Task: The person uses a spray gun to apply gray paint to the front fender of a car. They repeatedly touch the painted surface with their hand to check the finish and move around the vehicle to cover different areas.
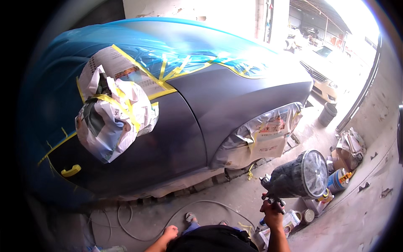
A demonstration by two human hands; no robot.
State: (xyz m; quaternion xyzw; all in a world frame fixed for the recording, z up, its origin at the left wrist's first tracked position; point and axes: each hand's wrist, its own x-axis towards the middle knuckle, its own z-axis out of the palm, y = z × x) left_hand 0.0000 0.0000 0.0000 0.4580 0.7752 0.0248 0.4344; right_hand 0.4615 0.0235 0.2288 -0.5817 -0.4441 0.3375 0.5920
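Observation:
My right hand (272,210) is wrapped round the grip of a spray gun (273,189), held up at the right with its large dark cup (300,174) on top. Low in front of my body, my left hand (170,232) is curled into a fist, with nothing visible in it. Beyond both hands stands a car with a dark grey front fender (239,94) and door (168,138). Blue plastic film (142,35), edged with yellow tape, covers its upper part. Newspaper wraps the side mirror (113,122) and covers the wheel (268,134). Yellow tape surrounds the door handle (71,170).
A grey hose (176,213) curves over the floor near my feet. Along the right wall lie cans (308,216), a blue tin (336,179) and crumpled paper (351,145). A dark bucket (327,114) stands by the doorway, with a light-coloured car (323,73) outside.

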